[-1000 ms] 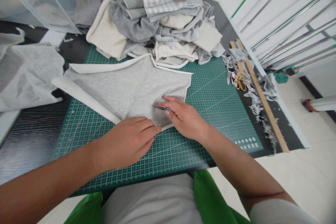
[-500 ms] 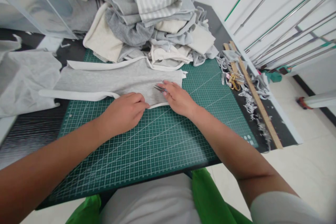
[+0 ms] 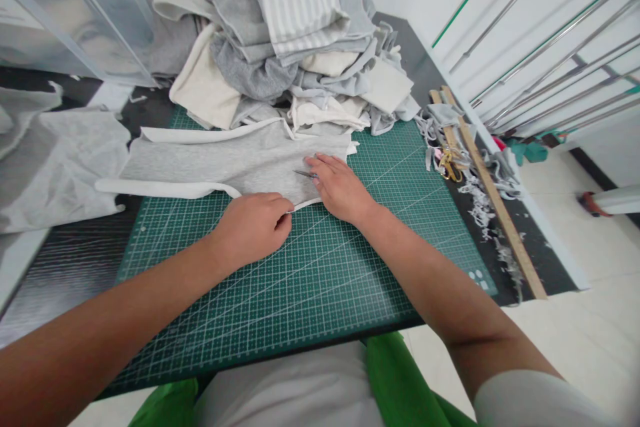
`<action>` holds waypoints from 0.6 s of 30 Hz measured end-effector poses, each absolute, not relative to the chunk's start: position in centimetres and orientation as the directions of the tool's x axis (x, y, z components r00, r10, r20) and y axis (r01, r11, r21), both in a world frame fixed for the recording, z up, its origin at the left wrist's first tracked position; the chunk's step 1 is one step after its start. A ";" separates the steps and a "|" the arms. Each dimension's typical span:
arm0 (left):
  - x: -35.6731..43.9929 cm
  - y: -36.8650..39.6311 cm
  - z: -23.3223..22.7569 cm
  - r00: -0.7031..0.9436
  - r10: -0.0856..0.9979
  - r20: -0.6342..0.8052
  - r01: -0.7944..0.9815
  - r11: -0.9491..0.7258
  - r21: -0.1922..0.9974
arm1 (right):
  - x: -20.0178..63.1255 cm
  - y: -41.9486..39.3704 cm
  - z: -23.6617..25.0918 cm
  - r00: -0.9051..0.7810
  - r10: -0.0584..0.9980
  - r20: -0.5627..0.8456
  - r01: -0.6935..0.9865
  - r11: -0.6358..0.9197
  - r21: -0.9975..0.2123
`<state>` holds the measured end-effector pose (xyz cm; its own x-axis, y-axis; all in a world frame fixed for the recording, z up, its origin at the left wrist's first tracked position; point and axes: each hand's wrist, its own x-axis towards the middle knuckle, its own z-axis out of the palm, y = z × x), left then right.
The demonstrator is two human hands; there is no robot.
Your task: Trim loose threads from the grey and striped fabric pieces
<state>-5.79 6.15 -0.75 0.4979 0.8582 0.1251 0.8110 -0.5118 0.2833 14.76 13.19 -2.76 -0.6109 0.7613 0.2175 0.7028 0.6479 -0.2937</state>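
A light grey fabric piece (image 3: 200, 161) with white rolled edges lies across the green cutting mat (image 3: 330, 280). At its near edge my left hand (image 3: 257, 223) is closed, thumb and fingers pinching the white edge. Just to the right, my right hand (image 3: 337, 187) rests on the fabric with its fingers extended. Small pointed metal thread snips (image 3: 303, 173) stick out leftward from under those fingers; their handles are hidden in the palm.
A tall pile of grey, cream and striped cloth (image 3: 295, 7) stands behind the fabric. More grey fabric (image 3: 65, 160) lies at the left. Gold-handled scissors (image 3: 451, 165), scraps and a wooden strip (image 3: 495, 193) lie along the right table edge.
The view has shifted slightly. My left hand has curled tighter and drawn the near edge a little toward me. My right hand stays on the fabric, its snips flatter and less exposed.
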 end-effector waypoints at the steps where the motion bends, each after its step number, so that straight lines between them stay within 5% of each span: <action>1: -5.6 6.0 -0.9 0.465 0.877 0.120 0.825 -0.479 0.299 | 14.8 13.2 -2.8 -0.612 0.760 0.219 0.703 0.649 -0.291; 18: -7.1 5.5 -1.4 0.652 0.755 0.066 0.703 -0.635 0.320 | 15.2 13.2 -2.4 -0.634 0.714 0.297 0.659 0.700 -0.275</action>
